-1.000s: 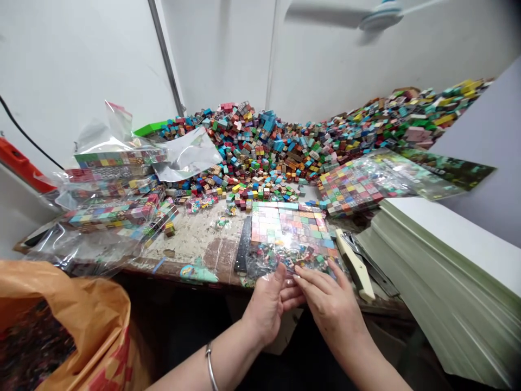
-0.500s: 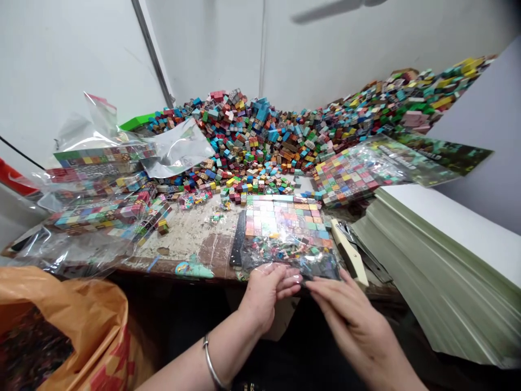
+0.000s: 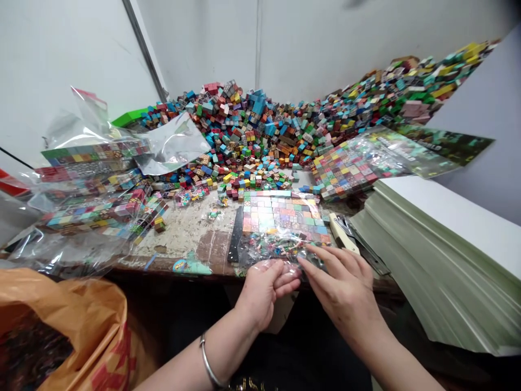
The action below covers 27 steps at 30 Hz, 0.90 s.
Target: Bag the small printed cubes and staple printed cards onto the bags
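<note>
A clear plastic bag point(image 3: 280, 217) lies at the table's front edge, filled with rows of small coloured blocks and a band of tiny mixed pieces along its lower part. My left hand point(image 3: 264, 290) grips the bag's near edge, thumb above and fingers curled underneath. With fingers stretched out, my right hand point(image 3: 344, 282) rests on the bag's lower right part. A dark flat piece point(image 3: 235, 239) shows along the bag's left side. Just right of the bag sits a cream-handled stapler-like tool point(image 3: 342, 233), partly behind my right hand.
A large heap of coloured blocks point(image 3: 260, 125) lines the back wall. Filled clear bags point(image 3: 101, 212) are stacked left, and another block bag point(image 3: 350, 168) leans right. A thick stack of sheets point(image 3: 431, 255) overhangs the right front. An orange bag point(image 3: 101, 304) stands lower left.
My right hand has moved up and forward from the bag's near edge onto its lower right part. My left hand stays at the near edge. The view has shifted slightly.
</note>
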Tool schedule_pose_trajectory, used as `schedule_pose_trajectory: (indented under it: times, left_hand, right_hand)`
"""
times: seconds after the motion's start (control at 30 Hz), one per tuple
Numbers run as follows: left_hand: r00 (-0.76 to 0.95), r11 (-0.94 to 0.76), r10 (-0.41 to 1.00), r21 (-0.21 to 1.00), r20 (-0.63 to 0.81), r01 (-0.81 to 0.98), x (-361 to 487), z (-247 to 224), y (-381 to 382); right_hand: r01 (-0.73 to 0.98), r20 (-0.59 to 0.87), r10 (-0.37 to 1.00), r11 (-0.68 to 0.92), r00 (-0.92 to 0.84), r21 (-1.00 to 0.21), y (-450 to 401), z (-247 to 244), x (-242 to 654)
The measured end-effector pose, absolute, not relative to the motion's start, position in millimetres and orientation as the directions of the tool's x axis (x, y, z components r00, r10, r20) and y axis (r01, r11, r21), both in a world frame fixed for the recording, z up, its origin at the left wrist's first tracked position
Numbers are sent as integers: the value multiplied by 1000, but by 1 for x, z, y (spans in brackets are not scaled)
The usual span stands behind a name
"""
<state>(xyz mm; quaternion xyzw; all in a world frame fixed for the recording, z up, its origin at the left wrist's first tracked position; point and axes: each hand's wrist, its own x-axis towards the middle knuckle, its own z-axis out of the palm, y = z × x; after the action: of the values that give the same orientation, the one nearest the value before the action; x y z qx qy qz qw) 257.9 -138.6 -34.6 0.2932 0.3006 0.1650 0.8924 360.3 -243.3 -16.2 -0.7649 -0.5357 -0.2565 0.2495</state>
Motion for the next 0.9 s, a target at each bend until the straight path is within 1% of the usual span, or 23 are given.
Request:
schedule_pose_trajectory:
  times: [0.1, 0.3, 0.5, 0.63, 0.73, 0.83, 0.9]
  left_hand:
    - [769, 782, 475, 606, -427, -147, 258, -35, -139]
    - [789, 797, 479, 568, -386, -206, 259, -35, -140]
    - [793, 789, 495, 565, -354, -241, 259, -31, -143]
    - [778, 780, 505, 583, -374, -226, 261, -32, -142]
    - [769, 776, 503, 597, -395, -201, 262, -34, -141]
    - [755, 775, 504, 606, -421, -179, 261, -34, -141]
    - [750, 777, 504, 604, -429, -177, 260, -34, -141]
  right_hand:
    - [966, 644, 725, -237, 245, -102, -242, -16, 365]
    - [976, 647, 732, -191, 215, -109, -244, -17, 364]
    - [970, 629, 738, -180, 244, -165, -244, -21, 358]
    - [965, 625, 735, -181, 262, -190, -246, -17, 357]
    - [971, 612, 753, -190, 240, -147, -250, -10, 361]
    - [958, 628, 735, -281, 255, -61, -254, -3, 367]
    - [948, 638, 724, -318, 263, -29, -253, -1, 370]
